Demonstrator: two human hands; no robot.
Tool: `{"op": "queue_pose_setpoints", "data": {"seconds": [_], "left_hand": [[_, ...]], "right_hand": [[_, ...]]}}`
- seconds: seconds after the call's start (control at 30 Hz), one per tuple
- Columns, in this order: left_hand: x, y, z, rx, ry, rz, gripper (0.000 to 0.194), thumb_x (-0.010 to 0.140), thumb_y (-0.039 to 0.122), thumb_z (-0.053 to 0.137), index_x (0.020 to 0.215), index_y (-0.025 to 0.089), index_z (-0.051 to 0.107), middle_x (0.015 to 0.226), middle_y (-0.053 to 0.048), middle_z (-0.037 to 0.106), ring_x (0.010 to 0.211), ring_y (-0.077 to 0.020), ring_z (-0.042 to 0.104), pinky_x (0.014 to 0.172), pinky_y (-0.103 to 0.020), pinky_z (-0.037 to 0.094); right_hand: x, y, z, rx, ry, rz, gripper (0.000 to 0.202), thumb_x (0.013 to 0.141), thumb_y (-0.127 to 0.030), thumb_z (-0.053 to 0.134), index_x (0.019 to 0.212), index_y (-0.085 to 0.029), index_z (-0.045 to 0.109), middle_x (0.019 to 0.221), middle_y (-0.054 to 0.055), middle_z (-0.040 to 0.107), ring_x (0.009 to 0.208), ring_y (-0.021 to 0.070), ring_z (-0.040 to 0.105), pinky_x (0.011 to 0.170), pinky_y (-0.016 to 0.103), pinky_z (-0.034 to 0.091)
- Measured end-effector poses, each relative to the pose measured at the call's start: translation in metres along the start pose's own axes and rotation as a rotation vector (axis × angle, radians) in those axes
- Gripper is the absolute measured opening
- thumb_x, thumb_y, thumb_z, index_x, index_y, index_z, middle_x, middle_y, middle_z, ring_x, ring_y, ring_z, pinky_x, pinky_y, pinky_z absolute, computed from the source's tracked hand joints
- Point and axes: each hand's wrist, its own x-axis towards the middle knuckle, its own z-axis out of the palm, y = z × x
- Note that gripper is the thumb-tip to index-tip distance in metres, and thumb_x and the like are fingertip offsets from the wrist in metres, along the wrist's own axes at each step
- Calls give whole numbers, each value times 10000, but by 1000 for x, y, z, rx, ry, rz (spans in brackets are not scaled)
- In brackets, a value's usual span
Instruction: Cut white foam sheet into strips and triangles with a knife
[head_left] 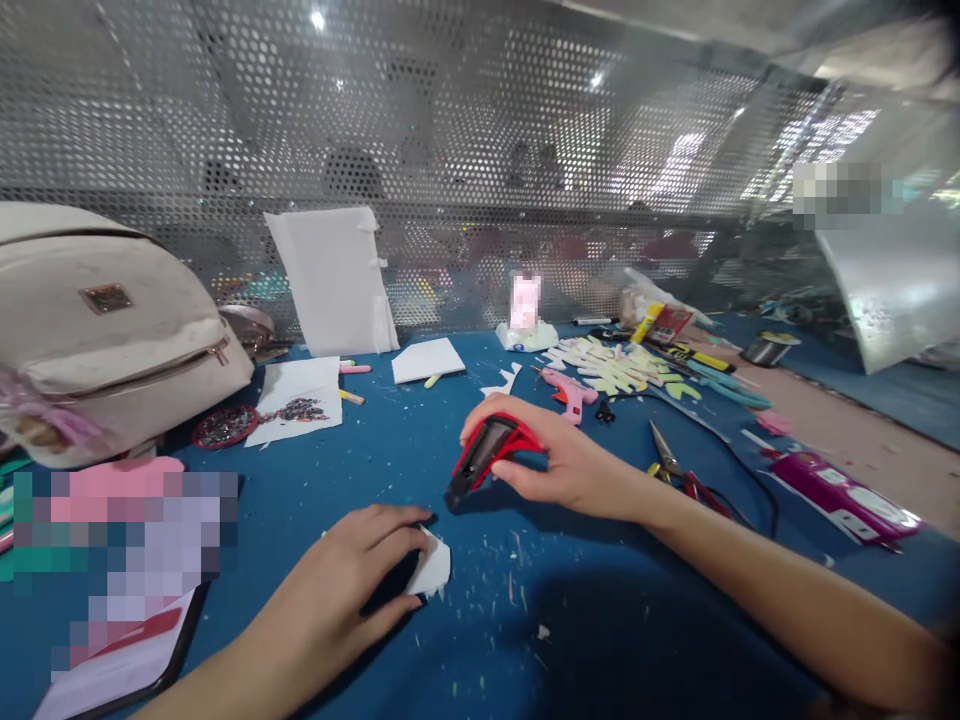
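My right hand [551,455] grips a red and black hand tool [486,455], its dark narrow end pointing down and left, a little above the blue tabletop [330,490]. The tool's exact kind is not clear. On the table in front, my left hand [360,560] has its thumb and fingers curled round the edges of a small white piece [433,562]. Part of this piece is hidden under the fingers. The tool's tip is just beyond the white piece, apart from it. Small light scraps lie scattered to the right of the left hand.
A pink glue gun [568,392] lies beyond my right hand, near a pile of pale strips [611,365]. Pliers [667,455] and a purple box [840,495] lie right. At left are a phone [150,660], a white backpack [112,320] and a red dish [225,427]. A perforated metal panel [465,130] stands behind.
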Motion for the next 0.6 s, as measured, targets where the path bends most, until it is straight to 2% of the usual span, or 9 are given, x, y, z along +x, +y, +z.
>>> {"op": "queue_pose_setpoints", "data": {"seconds": [0.1, 0.23, 0.33, 0.4, 0.47, 0.53, 0.6], "left_hand": [[-1, 0, 2, 54, -6, 70, 275, 969, 203, 599, 1232, 270, 646, 1411, -106, 639, 1309, -304, 587, 1077, -514, 488], [-4, 1, 3, 122, -13, 133, 347, 981, 159, 547, 1300, 281, 608, 1409, -93, 643, 1293, -291, 606, 1095, -513, 489], [-6, 0, 9, 229, 8, 156, 390, 984, 103, 462, 1304, 276, 600, 1420, -88, 638, 1258, -299, 628, 1055, -512, 526], [-9, -4, 16, 321, 49, 189, 379, 1000, 106, 433, 1291, 267, 613, 1424, -88, 639, 1240, -300, 640, 1055, -511, 524], [-13, -9, 25, 409, 132, 236, 338, 1035, 149, 426, 1273, 261, 639, 1429, -75, 643, 1248, -274, 637, 1134, -480, 457], [-17, -14, 32, 499, 209, 292, 346, 1065, 193, 404, 1296, 258, 653, 1428, -49, 649, 1278, -237, 615, 1249, -427, 296], [-21, -20, 36, 577, 250, 369, 407, 1079, 187, 343, 1339, 237, 653, 1399, -33, 674, 1285, -217, 604, 1302, -399, 136]], "right_hand": [[0, 5, 5, -8, -15, -13, 231, 928, -197, 567, 1157, -221, 589, 1112, 50, 635, 949, 189, 617, 889, 349, 509], [-4, 20, 13, -79, 46, 9, 95, 883, -252, 624, 941, -215, 560, 928, 16, 601, 760, 153, 539, 702, 285, 457], [-12, 34, 25, -116, 12, 119, 102, 871, -232, 627, 892, -217, 529, 708, -45, 542, 606, 119, 459, 584, 244, 364], [-18, 40, 35, -90, -9, 192, 35, 898, -197, 561, 925, -215, 548, 653, -59, 534, 566, 110, 458, 564, 232, 347], [-25, 44, 44, -55, 2, 174, 72, 923, -217, 531, 970, -212, 585, 712, -39, 587, 587, 109, 500, 580, 229, 368], [-32, 47, 52, -1, 5, 113, 109, 940, -265, 553, 1023, -212, 598, 741, -32, 607, 579, 102, 516, 572, 223, 373], [-38, 50, 58, 53, -19, 60, 165, 931, -289, 605, 1075, -213, 579, 685, -58, 566, 518, 86, 475, 531, 213, 345]]}}
